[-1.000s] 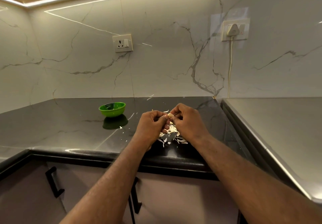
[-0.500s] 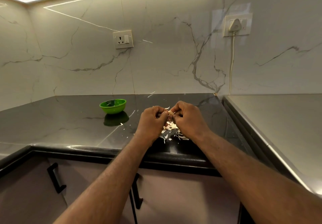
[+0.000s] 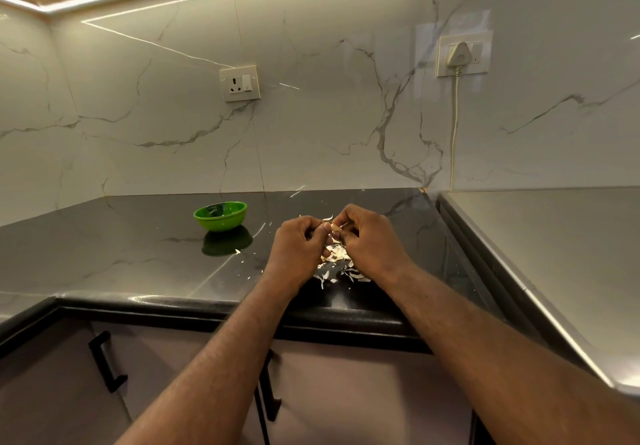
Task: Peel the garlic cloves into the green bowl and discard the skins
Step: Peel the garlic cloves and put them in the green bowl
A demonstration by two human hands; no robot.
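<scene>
garlic clove [image 3: 335, 227] pinched between left hand [image 3: 298, 243] and right hand [image 3: 370, 240], right of green bowl [image 3: 220, 215] | small, light, slick; skin papery | grip ends, strip lengthwise

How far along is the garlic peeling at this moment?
Done: loose skins lie piled on the counter, so some peeling has happened. In hand: the left hand and right hand pinch one garlic clove. Left: that clove must reach the green bowl, whose contents I cannot make out; the loose skins are not yet discarded.
</scene>
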